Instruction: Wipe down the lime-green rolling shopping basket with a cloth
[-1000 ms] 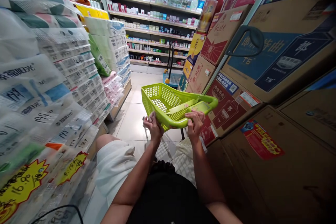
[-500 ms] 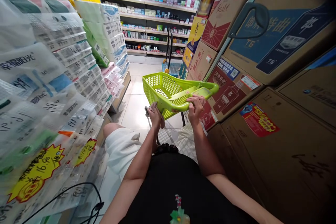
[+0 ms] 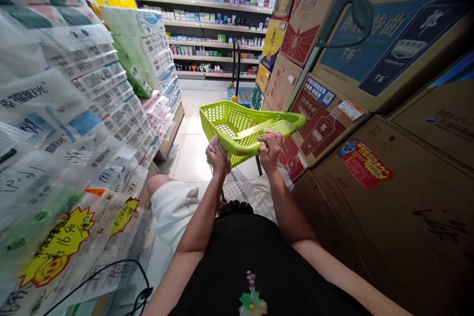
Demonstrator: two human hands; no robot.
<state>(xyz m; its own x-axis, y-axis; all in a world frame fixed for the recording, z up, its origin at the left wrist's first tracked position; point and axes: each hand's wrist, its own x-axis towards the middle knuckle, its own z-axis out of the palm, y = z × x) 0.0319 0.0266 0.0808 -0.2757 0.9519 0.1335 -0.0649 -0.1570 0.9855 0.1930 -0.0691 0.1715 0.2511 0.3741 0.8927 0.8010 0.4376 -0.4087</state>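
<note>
A lime-green plastic shopping basket point(image 3: 242, 113) with perforated walls is tilted in front of me. My right hand point(image 3: 271, 149) is closed around its near rim by the broad handle end. At the basket's near left side, my left hand point(image 3: 217, 156) is closed, its fingers pressed against the outer wall. Something pale and soft, like a cloth or tissue point(image 3: 223, 152), shows between that hand and the basket; its exact kind is unclear. A flat green handle piece lies across the basket's top. The basket's underside is mostly hidden.
Plastic-wrapped tissue packs point(image 3: 99, 84) are stacked on the left. Cardboard cartons point(image 3: 370, 158) rise on the right, with a grey handle point(image 3: 348, 19) before them. A blue trolley point(image 3: 242, 95) stands ahead, below shelves of cosmetics point(image 3: 218, 24). A black cable point(image 3: 107, 262) hangs lower left.
My left hand has shifted slightly up along the basket's side, and the pale material now shows beside its fingers. The right hand keeps its hold on the rim. The view has shifted slightly.
</note>
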